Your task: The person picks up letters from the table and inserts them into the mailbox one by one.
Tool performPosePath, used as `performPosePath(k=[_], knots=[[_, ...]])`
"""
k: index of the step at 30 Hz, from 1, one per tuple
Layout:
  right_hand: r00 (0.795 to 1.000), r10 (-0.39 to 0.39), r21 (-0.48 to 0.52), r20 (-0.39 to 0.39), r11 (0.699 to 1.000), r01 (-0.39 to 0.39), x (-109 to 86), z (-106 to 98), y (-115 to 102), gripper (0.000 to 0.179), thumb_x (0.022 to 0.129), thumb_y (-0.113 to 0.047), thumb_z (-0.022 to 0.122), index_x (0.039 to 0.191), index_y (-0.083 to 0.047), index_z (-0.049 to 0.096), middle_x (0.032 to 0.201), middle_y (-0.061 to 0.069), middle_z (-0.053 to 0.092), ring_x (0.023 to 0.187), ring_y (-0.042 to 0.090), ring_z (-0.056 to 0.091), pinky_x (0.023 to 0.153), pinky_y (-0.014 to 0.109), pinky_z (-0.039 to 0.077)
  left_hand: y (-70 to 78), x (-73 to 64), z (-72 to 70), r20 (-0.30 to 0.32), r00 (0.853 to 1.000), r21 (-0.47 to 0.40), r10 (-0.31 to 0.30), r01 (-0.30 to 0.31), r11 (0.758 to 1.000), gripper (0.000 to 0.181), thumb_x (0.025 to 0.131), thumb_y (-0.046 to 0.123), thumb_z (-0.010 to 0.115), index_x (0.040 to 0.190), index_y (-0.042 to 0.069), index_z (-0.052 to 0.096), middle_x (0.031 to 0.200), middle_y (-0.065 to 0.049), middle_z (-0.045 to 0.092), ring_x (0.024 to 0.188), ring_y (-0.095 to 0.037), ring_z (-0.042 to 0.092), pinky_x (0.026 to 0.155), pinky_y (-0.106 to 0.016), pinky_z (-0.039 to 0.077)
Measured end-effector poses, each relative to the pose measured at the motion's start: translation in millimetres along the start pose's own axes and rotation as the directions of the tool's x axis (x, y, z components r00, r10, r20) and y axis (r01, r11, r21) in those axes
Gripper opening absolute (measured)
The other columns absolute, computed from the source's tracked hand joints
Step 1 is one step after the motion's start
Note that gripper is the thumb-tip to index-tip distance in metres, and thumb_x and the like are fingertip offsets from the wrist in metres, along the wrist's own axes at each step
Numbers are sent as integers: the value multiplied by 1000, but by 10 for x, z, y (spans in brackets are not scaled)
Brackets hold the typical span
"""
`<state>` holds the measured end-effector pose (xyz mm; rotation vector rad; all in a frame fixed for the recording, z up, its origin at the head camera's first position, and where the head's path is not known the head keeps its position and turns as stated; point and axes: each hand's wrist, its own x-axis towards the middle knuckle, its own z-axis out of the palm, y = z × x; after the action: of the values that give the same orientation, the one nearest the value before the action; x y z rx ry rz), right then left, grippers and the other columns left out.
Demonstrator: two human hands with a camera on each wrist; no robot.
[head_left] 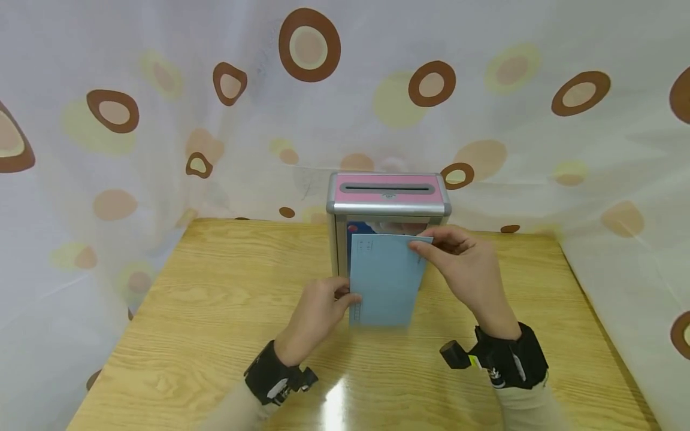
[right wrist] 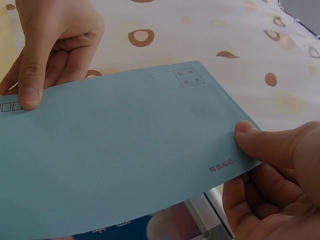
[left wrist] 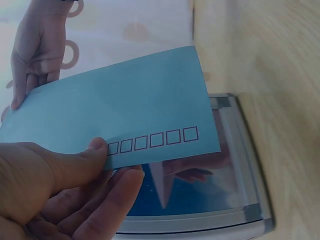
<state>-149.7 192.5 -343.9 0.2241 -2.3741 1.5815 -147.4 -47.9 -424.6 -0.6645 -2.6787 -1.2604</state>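
Note:
A light blue envelope (head_left: 385, 281) is held up in front of a pink-topped box (head_left: 388, 194) with a slot in its lid. My left hand (head_left: 320, 305) pinches the envelope's left edge, its thumb beside the row of printed red squares in the left wrist view. At the opposite upper corner, my right hand (head_left: 469, 266) grips the envelope between thumb and fingers. Red printed characters lie near that thumb in the right wrist view, and a stamp outline shows on the envelope (right wrist: 130, 145). The envelope covers most of the box's glossy framed front (left wrist: 195, 190).
The box stands near the back of a wooden table (head_left: 242, 269). A white curtain (head_left: 366, 90) with brown and yellow ring shapes hangs behind the table and along both sides. Each wrist wears a black strap (head_left: 512, 356) with a small camera.

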Motion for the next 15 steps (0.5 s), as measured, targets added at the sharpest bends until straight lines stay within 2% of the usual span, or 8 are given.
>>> performPosePath(k=[3, 9, 15], knots=[[997, -77, 15, -2, 997, 77, 58, -27, -86, 15, 85, -29, 77, 92, -16, 73, 82, 0, 71, 76, 18, 64, 65, 21, 53, 36, 66, -52, -19, 1000, -13, 18, -19, 1000, 12, 84, 13, 76, 76, 8, 69, 72, -2, 70, 56, -2, 54, 50, -17, 49], [979, -205, 57, -6, 977, 205, 165, -56, -260, 10, 83, -14, 78, 90, -10, 74, 78, 0, 71, 70, 19, 63, 63, 21, 51, 95, 151, -146, -39, 996, -20, 79, -80, 997, 13, 85, 10, 75, 75, 7, 68, 70, -4, 70, 49, -3, 47, 45, -17, 44], [949, -308, 39, -72, 950, 311, 270, -137, -443, 12, 79, -6, 80, 90, -4, 74, 77, -3, 71, 69, 16, 64, 63, 20, 52, 211, 282, -309, -98, 980, 14, 173, -172, 985, 13, 83, 8, 76, 74, 7, 66, 66, -3, 67, 51, -4, 49, 47, -19, 47]])
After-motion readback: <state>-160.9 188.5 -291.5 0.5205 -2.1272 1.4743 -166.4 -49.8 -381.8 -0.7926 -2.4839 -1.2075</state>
